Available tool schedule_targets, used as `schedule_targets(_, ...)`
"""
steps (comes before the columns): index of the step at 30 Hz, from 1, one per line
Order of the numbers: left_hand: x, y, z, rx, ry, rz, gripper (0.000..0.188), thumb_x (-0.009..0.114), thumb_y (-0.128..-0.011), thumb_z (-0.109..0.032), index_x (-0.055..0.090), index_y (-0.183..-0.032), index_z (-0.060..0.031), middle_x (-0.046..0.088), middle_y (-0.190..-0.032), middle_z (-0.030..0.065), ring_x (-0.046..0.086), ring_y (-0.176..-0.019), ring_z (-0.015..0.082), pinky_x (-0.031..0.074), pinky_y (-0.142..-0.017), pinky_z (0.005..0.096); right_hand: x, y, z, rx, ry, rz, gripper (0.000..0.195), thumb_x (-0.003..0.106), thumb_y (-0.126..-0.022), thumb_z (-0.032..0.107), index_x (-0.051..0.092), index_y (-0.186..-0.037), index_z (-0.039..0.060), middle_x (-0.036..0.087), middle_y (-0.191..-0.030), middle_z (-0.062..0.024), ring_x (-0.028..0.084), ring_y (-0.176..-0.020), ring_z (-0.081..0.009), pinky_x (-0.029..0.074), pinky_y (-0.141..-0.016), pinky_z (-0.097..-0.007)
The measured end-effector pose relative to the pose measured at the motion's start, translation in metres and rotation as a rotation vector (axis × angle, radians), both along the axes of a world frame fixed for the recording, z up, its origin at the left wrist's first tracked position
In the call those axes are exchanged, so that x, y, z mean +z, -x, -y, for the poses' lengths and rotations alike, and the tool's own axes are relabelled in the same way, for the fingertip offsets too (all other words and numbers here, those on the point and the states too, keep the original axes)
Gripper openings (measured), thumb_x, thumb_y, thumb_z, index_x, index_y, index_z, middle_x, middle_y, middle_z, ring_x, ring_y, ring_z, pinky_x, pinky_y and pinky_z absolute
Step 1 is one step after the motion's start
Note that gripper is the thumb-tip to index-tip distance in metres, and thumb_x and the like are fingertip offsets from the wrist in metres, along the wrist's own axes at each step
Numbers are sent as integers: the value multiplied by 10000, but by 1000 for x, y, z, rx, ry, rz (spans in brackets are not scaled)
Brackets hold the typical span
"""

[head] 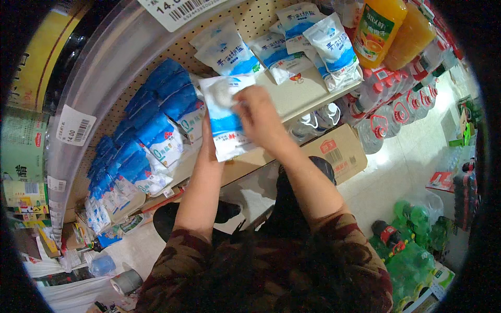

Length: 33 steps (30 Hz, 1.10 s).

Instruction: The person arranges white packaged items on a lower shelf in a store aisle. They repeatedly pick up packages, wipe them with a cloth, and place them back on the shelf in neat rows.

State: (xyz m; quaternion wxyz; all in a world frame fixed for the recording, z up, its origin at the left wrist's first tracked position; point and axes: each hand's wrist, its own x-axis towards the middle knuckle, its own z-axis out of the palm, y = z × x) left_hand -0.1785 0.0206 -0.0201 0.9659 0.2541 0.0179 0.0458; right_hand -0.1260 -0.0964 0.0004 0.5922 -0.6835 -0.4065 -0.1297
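A blue and white plastic bag of salt is held up in front of the shelf by my left hand, which is mostly hidden behind it at the bag's left edge. Across the bag's front lies my right hand, blurred, its fingers curled together near a whitish patch that may be a cloth or the bag's own print. Whether those fingers hold anything is unclear. Similar salt bags stand on the shelf behind and to the right. Dark blue and white bags are lined up on the left.
Orange juice bottles stand at the upper right. Below the shelf board are large clear bottles and a cardboard box on the floor. An upper shelf edge with price tags curves along the left. Green soda bottles stand at lower right.
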Motion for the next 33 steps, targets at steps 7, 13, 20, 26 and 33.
schedule_targets(7,21,-7,-18,298,-53,-207,421,436,-872,-334,432,-1192,-60,540,-1067,111,534,-962,238,426,-847,357,4,26,-13,74,-115,-139,321,588,-775,176,464,-1024,16,511,-876,-124,476,-877,-278,364,-820,-348)
schedule_targets(13,33,5,8,487,-549,-129,567,514,-842,-227,245,-1318,-79,357,-1286,83,335,-1181,217,302,-963,371,0,-11,12,509,-396,-1198,326,592,-781,137,505,-1066,5,591,-945,-106,573,-804,-216,449,-744,-326)
schedule_targets(20,41,16,4,287,-146,-175,544,503,-836,-385,375,-1241,-45,453,-1229,134,464,-1093,296,376,-919,440,8,-24,21,783,-572,-1483,282,578,-798,159,528,-1037,18,605,-946,-87,589,-831,-169,465,-751,-303)
schedule_targets(26,31,10,2,309,-221,-313,433,530,-844,-251,417,-1190,-17,503,-1157,135,498,-1053,287,406,-896,423,-13,-32,10,-149,-17,-794,327,464,-878,250,511,-1069,-12,550,-962,-84,505,-839,-160,402,-737,-291)
schedule_targets(33,21,17,3,240,-360,-433,478,463,-868,-369,400,-1211,-42,492,-1174,110,482,-1074,245,389,-905,399,-12,-23,0,-1,-284,-268,273,532,-754,-3,530,-1026,-7,516,-1132,-178,511,-1015,-318,417,-852,-341)
